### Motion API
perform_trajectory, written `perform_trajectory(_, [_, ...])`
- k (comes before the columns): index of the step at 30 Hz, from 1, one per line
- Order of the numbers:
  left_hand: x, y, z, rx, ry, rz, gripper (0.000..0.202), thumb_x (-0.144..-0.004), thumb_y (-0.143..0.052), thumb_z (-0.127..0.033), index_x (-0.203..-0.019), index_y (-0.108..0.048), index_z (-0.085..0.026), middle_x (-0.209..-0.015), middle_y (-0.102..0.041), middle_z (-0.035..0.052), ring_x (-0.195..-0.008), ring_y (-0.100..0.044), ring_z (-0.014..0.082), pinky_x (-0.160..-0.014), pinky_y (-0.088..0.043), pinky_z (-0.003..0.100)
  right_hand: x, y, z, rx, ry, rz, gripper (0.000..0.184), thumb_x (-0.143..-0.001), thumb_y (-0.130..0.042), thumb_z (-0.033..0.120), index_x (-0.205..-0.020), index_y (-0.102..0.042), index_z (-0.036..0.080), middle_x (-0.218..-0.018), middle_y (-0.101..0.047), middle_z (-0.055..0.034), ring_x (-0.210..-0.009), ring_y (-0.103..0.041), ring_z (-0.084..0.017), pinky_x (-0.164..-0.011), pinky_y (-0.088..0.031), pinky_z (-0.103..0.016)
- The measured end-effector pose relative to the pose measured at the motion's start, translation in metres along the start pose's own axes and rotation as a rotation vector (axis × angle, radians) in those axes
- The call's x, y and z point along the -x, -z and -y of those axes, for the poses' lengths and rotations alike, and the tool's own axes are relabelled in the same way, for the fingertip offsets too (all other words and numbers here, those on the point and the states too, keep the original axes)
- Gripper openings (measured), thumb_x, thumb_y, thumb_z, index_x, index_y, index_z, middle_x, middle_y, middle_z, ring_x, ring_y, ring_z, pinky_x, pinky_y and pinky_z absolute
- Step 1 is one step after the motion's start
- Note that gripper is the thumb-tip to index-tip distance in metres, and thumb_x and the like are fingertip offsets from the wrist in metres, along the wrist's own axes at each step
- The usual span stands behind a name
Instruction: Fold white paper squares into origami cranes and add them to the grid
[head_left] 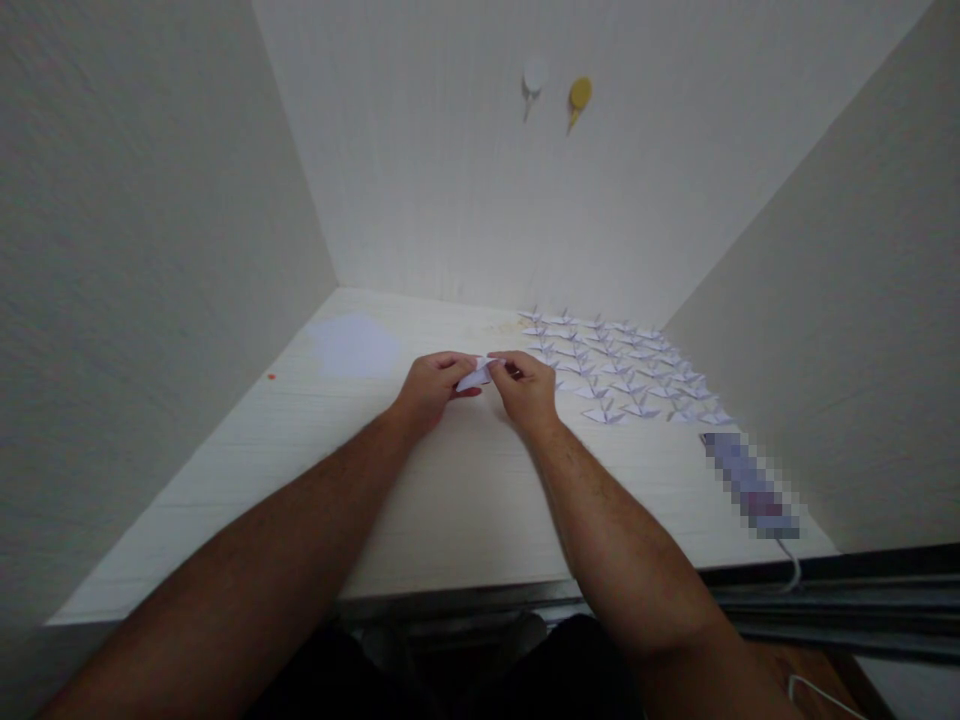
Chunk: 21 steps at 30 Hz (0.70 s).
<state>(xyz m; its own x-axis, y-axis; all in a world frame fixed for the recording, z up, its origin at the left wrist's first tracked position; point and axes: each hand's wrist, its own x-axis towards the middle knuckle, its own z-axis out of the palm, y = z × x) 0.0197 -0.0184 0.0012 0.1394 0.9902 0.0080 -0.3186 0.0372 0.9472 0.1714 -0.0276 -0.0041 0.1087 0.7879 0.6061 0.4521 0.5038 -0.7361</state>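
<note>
Between my two hands is a small piece of folded white paper (474, 378), held above the middle of the table. My left hand (436, 386) pinches its left side between thumb and fingers. On the other side, my right hand (526, 388) grips the paper's upper right part with its fingertips. The fingers cover part of the folds, so the exact shape is hidden. Just right of my right hand, several white origami cranes (606, 412) stand in rows on the table.
A stack of white paper sheets (356, 345) lies at the back left of the table (450, 500). A small orange spot (271, 377) shows near the left wall. At right lies a pixelated object (750, 485) with a white cable (793, 570). White (535, 75) and yellow hooks (580, 93) are on the back wall.
</note>
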Motion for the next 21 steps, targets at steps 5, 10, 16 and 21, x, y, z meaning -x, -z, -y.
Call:
perform_trajectory(5, [0.0, 0.0, 0.001, -0.017, -0.03, -0.005, 0.032, -0.06, -0.084, -0.038, -0.077, -0.074, -0.012, -0.085, -0.072, 0.0084, -0.076, -0.067, 0.018, -0.063, -0.061, 0.03, 0.001, -0.001, -0.003, -0.041, 0.01, 0.0, 0.019, -0.082, -0.061, 0.03, -0.088, -0.078, 0.024, -0.08, -0.075, -0.0019, -0.071, -0.068, -0.016, -0.07, -0.055, -0.029])
perform_trajectory(10, [-0.001, 0.003, 0.002, -0.063, -0.05, -0.016, 0.033, -0.061, -0.083, -0.039, -0.075, -0.074, -0.011, -0.08, -0.072, 0.009, -0.075, -0.068, 0.0201, -0.066, -0.061, 0.034, 0.001, 0.002, -0.001, -0.128, -0.045, 0.044, 0.021, -0.081, -0.062, 0.032, -0.089, -0.078, 0.022, -0.078, -0.074, -0.0021, -0.069, -0.067, -0.015, -0.067, -0.054, -0.028])
perform_trajectory(16, [-0.002, 0.003, 0.002, -0.066, -0.051, -0.04, 0.036, -0.062, -0.083, -0.04, -0.08, -0.073, -0.011, -0.083, -0.072, 0.0103, -0.075, -0.07, 0.0215, -0.071, -0.062, 0.039, -0.001, 0.004, 0.007, -0.217, -0.187, 0.056, 0.025, -0.082, -0.058, 0.033, -0.093, -0.076, 0.02, -0.061, -0.066, 0.0013, -0.057, -0.061, -0.013, -0.058, -0.05, -0.025])
perform_trajectory(21, [0.001, 0.0, 0.0, -0.082, -0.09, -0.085, 0.039, -0.059, -0.085, -0.043, -0.077, -0.071, -0.011, -0.084, -0.072, 0.0094, -0.076, -0.068, 0.0203, -0.074, -0.063, 0.041, -0.001, 0.001, 0.012, -0.252, -0.234, 0.043, 0.029, -0.074, -0.067, 0.041, -0.091, -0.073, 0.018, -0.064, -0.066, 0.0004, -0.056, -0.059, -0.012, -0.057, -0.049, -0.025])
